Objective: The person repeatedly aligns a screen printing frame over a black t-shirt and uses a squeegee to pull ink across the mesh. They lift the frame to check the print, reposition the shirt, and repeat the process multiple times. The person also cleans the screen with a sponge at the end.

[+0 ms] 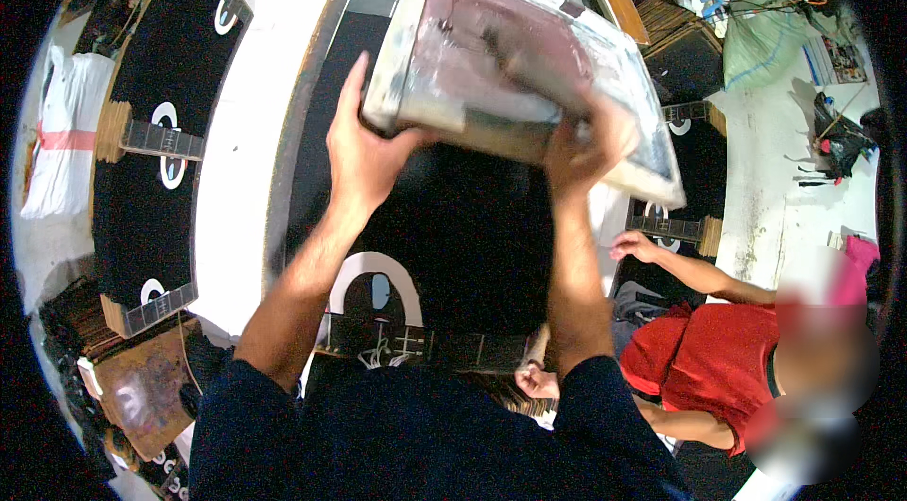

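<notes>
Both of my hands hold a screen printing frame (505,38), tilted above a black printed panel (472,227). Its mesh is smeared with reddish-brown and white ink. My left hand (370,147) is closed around the frame's near left corner, thumb along the near edge and a finger up the side. Blurred by motion, my right hand (590,147) grips the near edge toward the right. A dark, elongated shape lies on the mesh beside it, too smeared to name. Near my body, the panel carries a white arch (376,274) and a grey band with lines.
More black panels with white rings lie on the left table (142,180) and at the right (694,161). A person in a red shirt (704,350) is close on my right, one arm reaching toward the panels. A green-white sack (765,38) stands at the far right.
</notes>
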A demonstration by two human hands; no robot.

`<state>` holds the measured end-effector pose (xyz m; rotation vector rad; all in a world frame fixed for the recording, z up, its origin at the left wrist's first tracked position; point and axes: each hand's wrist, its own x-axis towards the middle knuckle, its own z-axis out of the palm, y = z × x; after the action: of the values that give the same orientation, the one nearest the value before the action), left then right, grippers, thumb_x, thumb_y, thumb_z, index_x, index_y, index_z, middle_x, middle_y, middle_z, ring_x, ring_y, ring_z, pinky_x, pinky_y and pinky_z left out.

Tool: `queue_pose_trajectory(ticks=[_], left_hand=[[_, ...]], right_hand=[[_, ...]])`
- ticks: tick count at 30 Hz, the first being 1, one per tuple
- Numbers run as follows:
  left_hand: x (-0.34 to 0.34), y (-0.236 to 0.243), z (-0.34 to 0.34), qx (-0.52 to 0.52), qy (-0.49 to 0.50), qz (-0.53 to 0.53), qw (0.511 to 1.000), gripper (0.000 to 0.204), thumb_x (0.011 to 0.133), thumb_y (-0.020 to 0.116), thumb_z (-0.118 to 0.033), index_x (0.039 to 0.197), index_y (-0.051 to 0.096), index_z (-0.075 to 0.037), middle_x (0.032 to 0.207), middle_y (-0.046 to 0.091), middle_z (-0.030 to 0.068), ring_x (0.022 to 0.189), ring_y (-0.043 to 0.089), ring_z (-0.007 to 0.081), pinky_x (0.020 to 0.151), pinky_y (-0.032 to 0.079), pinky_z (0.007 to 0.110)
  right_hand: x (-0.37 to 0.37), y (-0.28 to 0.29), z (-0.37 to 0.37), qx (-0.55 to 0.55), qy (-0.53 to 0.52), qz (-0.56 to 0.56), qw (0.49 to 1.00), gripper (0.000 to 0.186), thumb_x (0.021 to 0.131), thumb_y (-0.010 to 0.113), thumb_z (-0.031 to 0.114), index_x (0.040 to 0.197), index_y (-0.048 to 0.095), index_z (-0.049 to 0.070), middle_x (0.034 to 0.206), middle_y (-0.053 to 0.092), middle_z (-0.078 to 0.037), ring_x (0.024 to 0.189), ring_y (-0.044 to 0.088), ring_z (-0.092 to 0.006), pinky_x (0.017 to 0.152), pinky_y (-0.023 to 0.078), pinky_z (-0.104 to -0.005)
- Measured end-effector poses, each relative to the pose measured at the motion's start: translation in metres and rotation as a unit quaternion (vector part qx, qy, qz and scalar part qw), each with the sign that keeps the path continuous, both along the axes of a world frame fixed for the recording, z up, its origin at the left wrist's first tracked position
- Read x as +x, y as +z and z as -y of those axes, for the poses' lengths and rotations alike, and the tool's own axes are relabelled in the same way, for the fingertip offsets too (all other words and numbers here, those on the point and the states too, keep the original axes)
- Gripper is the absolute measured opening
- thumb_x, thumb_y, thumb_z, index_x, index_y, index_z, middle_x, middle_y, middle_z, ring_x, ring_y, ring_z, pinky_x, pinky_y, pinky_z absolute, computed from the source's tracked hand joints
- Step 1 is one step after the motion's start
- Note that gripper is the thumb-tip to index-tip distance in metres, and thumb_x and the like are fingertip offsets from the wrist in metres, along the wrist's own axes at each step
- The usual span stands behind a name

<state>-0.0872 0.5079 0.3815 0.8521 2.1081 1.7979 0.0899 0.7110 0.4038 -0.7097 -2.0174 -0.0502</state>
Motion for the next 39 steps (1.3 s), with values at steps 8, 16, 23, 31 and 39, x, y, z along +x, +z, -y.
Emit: queue_pose_trajectory(ticks=[8, 16, 23, 31, 39], left_hand=[[-0.128, -0.069, 0.078, 0.034, 0.034, 0.041, 0.998, 0.084, 0.086, 0.086, -0.012, 0.154, 0.04, 0.003, 0.118, 0.068, 0.0173, 0.103, 0.067, 0.0186, 0.094, 0.055, 0.033], [-0.034, -0.374, 0.429, -0.495, -0.008, 0.139, 0.857, 0.034, 0.092, 0.065, -0.03, 0.099, 0.076, 0.001, 0.086, 0.075, 0.0217, 0.082, 0.073, 0.0344, 0.08, 0.055, 0.047], [0.114, -0.38, 0.489, -0.155, 0.117, 0.431, 0.881, 0.037, 0.102, 0.068, -0.024, 0.122, 0.073, 0.007, 0.102, 0.077, 0.0067, 0.088, 0.068, 0.0159, 0.08, 0.054, 0.033], [0.13, -0.358, 0.453, -0.565, 0.247, 0.108, 0.78, 0.029, 0.103, 0.059, -0.033, 0.122, 0.073, -0.017, 0.111, 0.073, 0.0127, 0.1, 0.068, 0.0406, 0.086, 0.055, 0.05], [0.112, -0.353, 0.463, -0.49, 0.284, 0.115, 0.816, 0.037, 0.099, 0.068, -0.034, 0.122, 0.073, -0.006, 0.117, 0.072, 0.0151, 0.109, 0.065, 0.0419, 0.094, 0.051, 0.055]], right_hand=[[-0.07, 0.153, -0.104, 0.103, -0.003, 0.0, 0.995, 0.031, 0.084, 0.076, 0.022, 0.114, 0.074, 0.017, 0.107, 0.074, -0.005, 0.102, 0.063, -0.0327, 0.091, 0.045, -0.048], [-0.086, 0.2, -0.157, 0.088, -0.076, 0.046, 0.992, 0.04, 0.085, 0.081, 0.04, 0.118, 0.075, 0.016, 0.1, 0.079, -0.009, 0.089, 0.076, -0.0294, 0.084, 0.056, -0.0398], [-0.087, 0.216, -0.153, -0.017, -0.072, 0.029, 0.997, 0.036, 0.085, 0.078, 0.036, 0.115, 0.073, 0.017, 0.103, 0.075, -0.015, 0.1, 0.07, -0.0383, 0.089, 0.053, -0.0482], [-0.092, 0.219, -0.174, -0.003, -0.127, 0.064, 0.99, 0.045, 0.085, 0.077, 0.05, 0.122, 0.074, 0.025, 0.106, 0.078, -0.011, 0.1, 0.073, -0.0349, 0.09, 0.054, -0.0458], [-0.088, 0.218, -0.203, -0.012, -0.146, 0.071, 0.987, 0.053, 0.086, 0.074, 0.058, 0.127, 0.071, 0.024, 0.108, 0.077, -0.012, 0.098, 0.074, -0.0327, 0.089, 0.055, -0.0428]])
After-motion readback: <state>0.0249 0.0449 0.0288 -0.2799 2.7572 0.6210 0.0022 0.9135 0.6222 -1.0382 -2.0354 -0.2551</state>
